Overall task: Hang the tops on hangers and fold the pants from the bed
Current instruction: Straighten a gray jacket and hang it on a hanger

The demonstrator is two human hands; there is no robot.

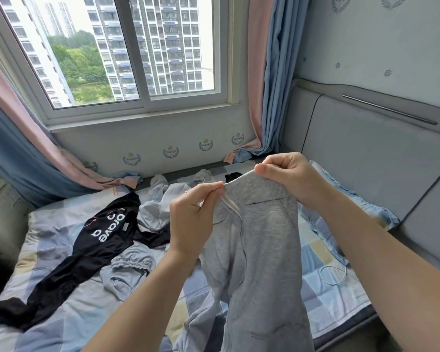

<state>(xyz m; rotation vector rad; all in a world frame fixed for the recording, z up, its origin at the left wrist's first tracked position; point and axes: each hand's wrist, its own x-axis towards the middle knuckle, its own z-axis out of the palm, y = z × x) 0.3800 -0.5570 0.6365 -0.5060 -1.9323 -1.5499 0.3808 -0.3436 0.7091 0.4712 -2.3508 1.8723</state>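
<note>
Grey sweatpants [262, 250] hang in the air above the bed, held up by their waistband. My left hand [191, 219] pinches the waistband's left end, where a white drawstring dangles. My right hand [287, 176] grips the ribbed waistband's right end. The legs drop down toward the frame's bottom edge. On the bed lie a black garment with white lettering [92, 240], a light blue-grey pair of pants with an elastic waist [130, 270] and a pale grey top [160, 207].
The bed [61, 308] has a blue, grey and beige patchwork cover. A padded headboard [366, 153] runs along the right. A pillow [341, 212] and a white cable [333, 275] lie at the right. Curtains [272, 97] frame the window beyond the bed.
</note>
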